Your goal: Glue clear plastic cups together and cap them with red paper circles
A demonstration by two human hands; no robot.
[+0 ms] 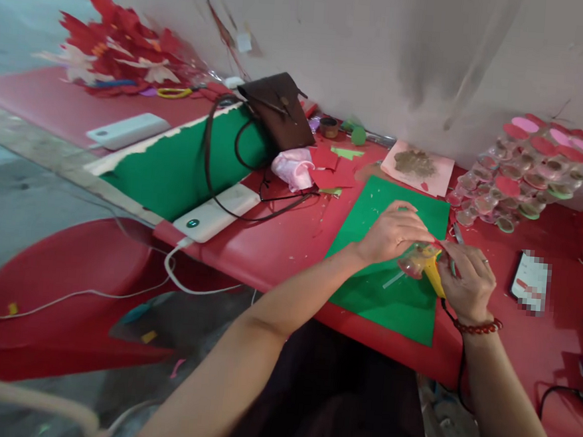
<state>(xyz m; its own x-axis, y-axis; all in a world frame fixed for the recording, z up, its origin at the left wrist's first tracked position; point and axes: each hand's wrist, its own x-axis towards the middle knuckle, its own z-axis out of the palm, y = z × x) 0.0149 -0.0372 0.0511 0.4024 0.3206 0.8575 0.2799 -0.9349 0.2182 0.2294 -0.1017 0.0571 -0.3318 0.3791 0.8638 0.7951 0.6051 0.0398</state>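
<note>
My left hand and my right hand meet over a green sheet, fingertips pinched together. A bit of red shows between them, perhaps the edge of a red paper piece; most of it is hidden by the fingers. Just below them is a yellow glue gun, partly covered by my right hand, its black cord running under my right wrist. A clear plastic cup sits against the gun under my left fingers. The whitish end of a glue stick pokes out over the sheet.
Clear cups with coloured discs are stacked at the back right, near a phone. A pink sheet bears brownish grains. Left are a brown bag, a white power bank, red paper scraps and a red stool.
</note>
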